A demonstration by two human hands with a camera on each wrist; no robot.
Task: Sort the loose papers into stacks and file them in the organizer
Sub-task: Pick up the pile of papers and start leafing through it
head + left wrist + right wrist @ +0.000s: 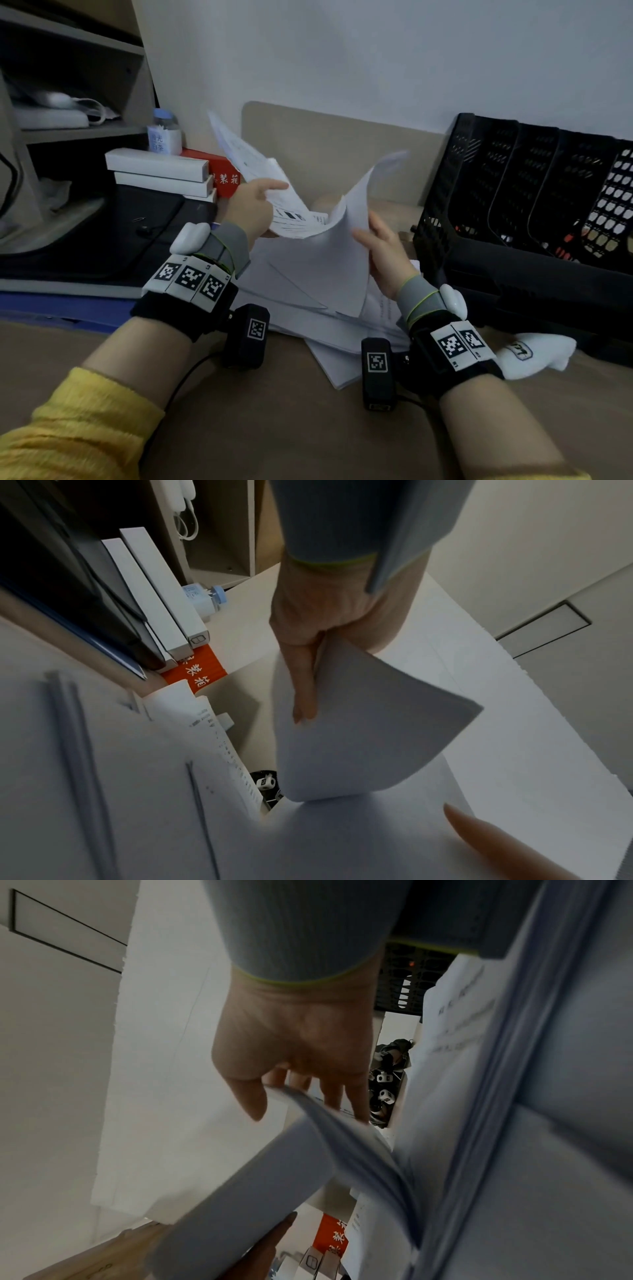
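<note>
We are early on: our left hand (251, 205) pinches printed sheets (274, 192), our right hand (383, 253) grips a blank bundle (329, 246). Loose papers (308, 308) cover the bench (274, 428); the organizer (534, 192) at two o'clock looks unfilled.

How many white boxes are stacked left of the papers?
3 white boxes stacked beside the red box: top, middle, and a sliver beneath. More may be hidden.

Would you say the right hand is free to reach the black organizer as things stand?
Probably not yet: the right hand grips a bundle of papers. The organizer stands close on its right, unobstructed.
</note>
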